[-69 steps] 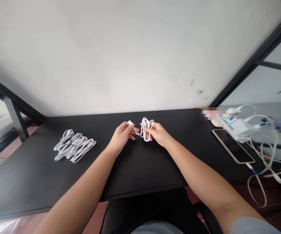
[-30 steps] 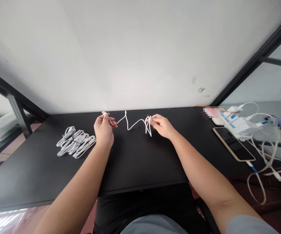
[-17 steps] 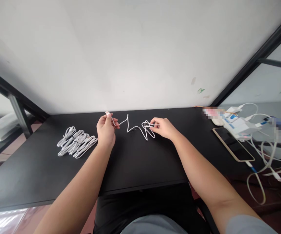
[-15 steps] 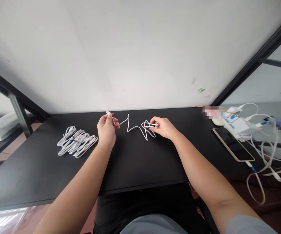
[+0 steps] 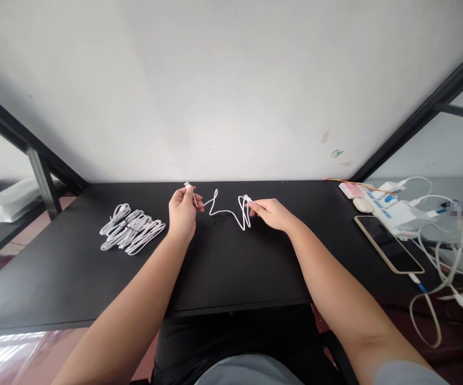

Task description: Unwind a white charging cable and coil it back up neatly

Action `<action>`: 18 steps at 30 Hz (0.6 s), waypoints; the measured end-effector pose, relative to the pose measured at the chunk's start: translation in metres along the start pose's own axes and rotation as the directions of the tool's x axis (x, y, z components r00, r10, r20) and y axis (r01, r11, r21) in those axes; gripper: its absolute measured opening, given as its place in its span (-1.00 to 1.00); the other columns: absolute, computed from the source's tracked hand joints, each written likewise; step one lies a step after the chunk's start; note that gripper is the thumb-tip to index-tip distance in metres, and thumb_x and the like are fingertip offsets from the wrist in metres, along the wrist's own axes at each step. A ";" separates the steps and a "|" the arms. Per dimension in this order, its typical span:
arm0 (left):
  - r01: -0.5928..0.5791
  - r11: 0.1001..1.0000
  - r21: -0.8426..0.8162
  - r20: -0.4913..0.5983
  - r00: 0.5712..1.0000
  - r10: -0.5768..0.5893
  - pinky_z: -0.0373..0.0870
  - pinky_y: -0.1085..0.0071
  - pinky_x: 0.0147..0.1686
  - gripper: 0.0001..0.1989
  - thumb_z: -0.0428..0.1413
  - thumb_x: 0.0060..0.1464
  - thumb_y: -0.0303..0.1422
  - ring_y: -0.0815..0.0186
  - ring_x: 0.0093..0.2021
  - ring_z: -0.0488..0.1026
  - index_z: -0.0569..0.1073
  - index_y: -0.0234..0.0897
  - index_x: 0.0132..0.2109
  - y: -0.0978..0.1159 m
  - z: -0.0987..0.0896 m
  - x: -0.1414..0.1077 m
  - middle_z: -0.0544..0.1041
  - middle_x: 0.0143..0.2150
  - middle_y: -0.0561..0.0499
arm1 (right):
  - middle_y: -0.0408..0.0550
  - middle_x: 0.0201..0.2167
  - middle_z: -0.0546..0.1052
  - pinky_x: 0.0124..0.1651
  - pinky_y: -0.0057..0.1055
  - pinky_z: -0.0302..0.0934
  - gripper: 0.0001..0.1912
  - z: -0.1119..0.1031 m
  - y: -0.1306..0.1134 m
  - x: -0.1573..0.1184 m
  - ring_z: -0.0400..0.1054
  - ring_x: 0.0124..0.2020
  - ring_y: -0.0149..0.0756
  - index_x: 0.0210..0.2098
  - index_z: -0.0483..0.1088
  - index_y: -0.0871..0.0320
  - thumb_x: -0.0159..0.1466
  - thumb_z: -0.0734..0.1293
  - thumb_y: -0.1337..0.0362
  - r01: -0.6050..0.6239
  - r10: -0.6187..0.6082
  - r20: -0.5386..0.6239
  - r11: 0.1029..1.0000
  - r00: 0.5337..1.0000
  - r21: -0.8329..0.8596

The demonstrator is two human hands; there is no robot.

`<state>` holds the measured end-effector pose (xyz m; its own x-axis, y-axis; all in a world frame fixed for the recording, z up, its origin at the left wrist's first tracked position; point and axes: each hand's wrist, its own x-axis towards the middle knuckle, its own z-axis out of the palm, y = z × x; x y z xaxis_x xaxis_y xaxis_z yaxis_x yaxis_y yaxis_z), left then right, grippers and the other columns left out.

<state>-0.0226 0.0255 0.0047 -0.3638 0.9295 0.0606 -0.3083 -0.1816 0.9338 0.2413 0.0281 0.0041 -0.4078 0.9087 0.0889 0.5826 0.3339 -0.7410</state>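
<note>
Fingers [image 5: 194, 197] of my left hand [image 5: 181, 214] pinch the plug end, right hand [image 5: 274, 214] pinches the loops; white cable [image 5: 225, 213] is light and floppy, so grab near the ends.

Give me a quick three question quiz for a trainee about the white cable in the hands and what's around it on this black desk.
1. True or false: the left hand pinches a plug end of the white cable.
2. Which lies left of the hands: A) the phone, B) the pile of coiled cables?
3. Fill in: the right hand grips the cable's remaining ____.

Key: 1 true; 2 B; 3 loops.
</note>
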 end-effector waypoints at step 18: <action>-0.027 0.969 -0.247 -0.305 0.951 -0.051 0.21 0.51 -0.60 -0.95 -0.01 0.24 -0.41 0.48 -0.63 0.19 0.27 -0.22 -0.24 0.007 -0.012 0.019 0.23 -0.51 0.18 | 0.02 -0.37 0.59 -0.26 -0.35 0.22 -0.45 -0.027 0.024 0.001 0.35 -0.39 -0.34 -0.24 0.63 0.20 0.27 0.30 -0.17 -0.182 0.167 0.075 0.935 0.983 0.305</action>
<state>-0.0424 0.0382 0.0087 -0.5982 0.7954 -0.0978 -0.5059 -0.2802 0.8158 0.2734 0.0439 0.0042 -0.3564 0.9304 -0.0857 0.4040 0.0707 -0.9120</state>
